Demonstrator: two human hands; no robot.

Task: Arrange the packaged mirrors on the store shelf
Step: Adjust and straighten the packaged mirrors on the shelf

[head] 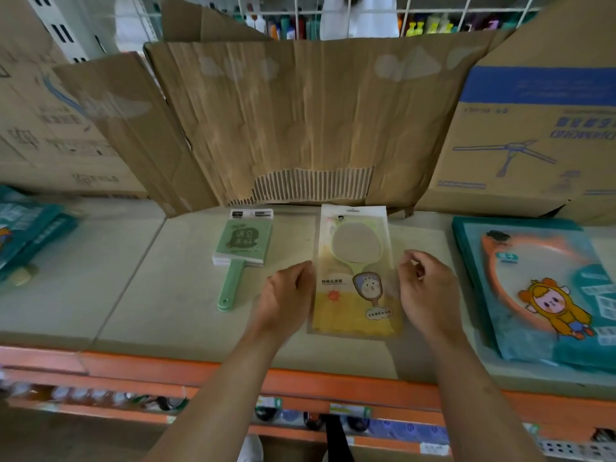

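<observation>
A packaged hand mirror (pixel 356 271), green-framed in a clear and yellow bag, lies flat on the beige shelf (pixel 160 295) at the centre. My left hand (pixel 286 301) sits at its left edge, bent fingertips touching the bag. At the bag's right edge, my right hand (pixel 426 288) hovers with loosely curled fingers that hold nothing. A green square mirror with a handle (pixel 238 251) lies to the left. To the right lies a stack of large teal packaged mirrors (pixel 540 288) with an orange frame.
Torn cardboard sheets (pixel 310 121) and cartons (pixel 540 128) stand along the back of the shelf. More teal packages (pixel 26 235) lie at the far left. An orange shelf rail (pixel 200 371) runs along the front, with goods on the shelf below.
</observation>
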